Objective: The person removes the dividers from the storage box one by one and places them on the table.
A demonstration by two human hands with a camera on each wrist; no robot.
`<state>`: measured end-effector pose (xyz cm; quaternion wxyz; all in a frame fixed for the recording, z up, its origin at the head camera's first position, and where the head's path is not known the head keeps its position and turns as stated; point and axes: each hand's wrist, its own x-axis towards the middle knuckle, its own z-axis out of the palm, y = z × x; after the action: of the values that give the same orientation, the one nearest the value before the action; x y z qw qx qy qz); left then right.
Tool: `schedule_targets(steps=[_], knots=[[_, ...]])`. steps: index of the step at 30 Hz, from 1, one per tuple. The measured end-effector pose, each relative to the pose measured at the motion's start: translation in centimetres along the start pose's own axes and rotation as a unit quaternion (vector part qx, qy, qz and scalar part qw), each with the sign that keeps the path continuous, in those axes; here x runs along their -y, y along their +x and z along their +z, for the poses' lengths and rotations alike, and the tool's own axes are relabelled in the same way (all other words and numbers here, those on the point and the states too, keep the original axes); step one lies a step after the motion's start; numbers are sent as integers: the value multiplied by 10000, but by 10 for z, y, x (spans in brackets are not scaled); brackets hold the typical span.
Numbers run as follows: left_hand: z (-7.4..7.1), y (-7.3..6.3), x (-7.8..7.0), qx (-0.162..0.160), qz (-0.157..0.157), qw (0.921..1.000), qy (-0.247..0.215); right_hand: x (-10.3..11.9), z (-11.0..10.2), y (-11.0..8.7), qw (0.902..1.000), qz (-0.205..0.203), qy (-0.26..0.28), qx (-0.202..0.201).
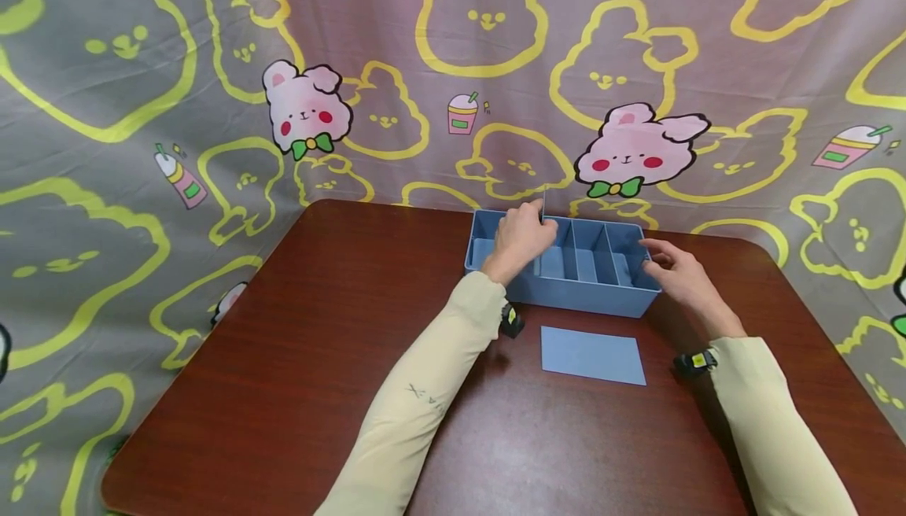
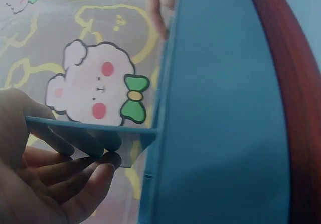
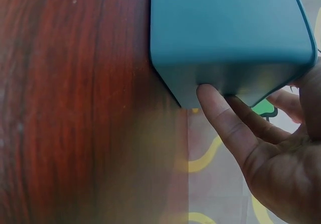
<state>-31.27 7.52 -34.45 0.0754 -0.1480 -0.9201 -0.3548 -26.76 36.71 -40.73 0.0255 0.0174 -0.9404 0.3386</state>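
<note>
A long blue divided box (image 1: 580,296) stands near the table's back edge, split by upright walls into several compartments. My left hand (image 1: 522,237) is over its middle, pinching a thin blue divider panel (image 2: 90,124) between thumb and fingers. In the left wrist view, this panel's end meets the box's long wall (image 2: 220,93). At the right end of the box, my right hand (image 1: 675,272) grips the end wall (image 3: 190,83). Some fingers press its outside, while fingertips reach over the rim in the head view.
On the brown table (image 1: 340,304), a flat blue rectangular panel (image 1: 593,355) lies in front of the box. A patterned cloth (image 1: 396,52) hangs behind the table and along its sides.
</note>
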Motion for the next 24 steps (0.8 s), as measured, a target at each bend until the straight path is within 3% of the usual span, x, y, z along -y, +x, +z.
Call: schedule_targets(steps=[8,16,20,24], knots=[[-15,1,-6,-171,-208,9967,-760,-1,1,0,10000,-3,39,-1],[-31,-6,-4,43,-421,9798,-1955,-1,0,2,10000,-4,63,24],[-35,-9,-1,194,-369,9743,-2216,-2,0,1,10000,12,83,8],[-36,-12,2,377,-183,9755,-2160,-3,1,1,9999,73,83,-4]])
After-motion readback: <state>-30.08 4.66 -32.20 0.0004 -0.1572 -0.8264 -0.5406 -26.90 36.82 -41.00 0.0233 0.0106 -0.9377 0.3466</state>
